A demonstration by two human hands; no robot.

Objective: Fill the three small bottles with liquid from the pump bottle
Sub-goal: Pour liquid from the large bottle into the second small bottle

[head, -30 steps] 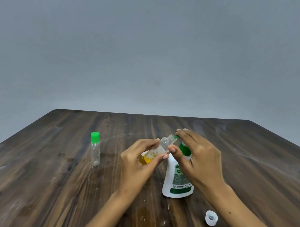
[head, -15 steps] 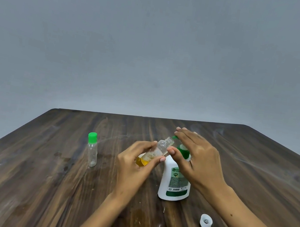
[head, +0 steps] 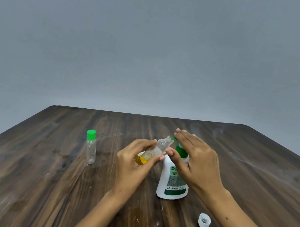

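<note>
My left fingers (head: pixel 155 158) still pinch the tilted small bottle (head: pixel 156 150) under the spout; my right hand (head: pixel 195 159), fingers flat, keeps pressing the pump bottle (head: pixel 172 183) — liquid gathers slowly.

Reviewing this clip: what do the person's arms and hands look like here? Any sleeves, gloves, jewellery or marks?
Both forearms are bare up to the frame edge, with no sleeves in view. The left hand and right hand wear no gloves, and no rings, watch or bracelet show. Nails are short and unpainted. A small dark spot sits on the right forearm.
</note>
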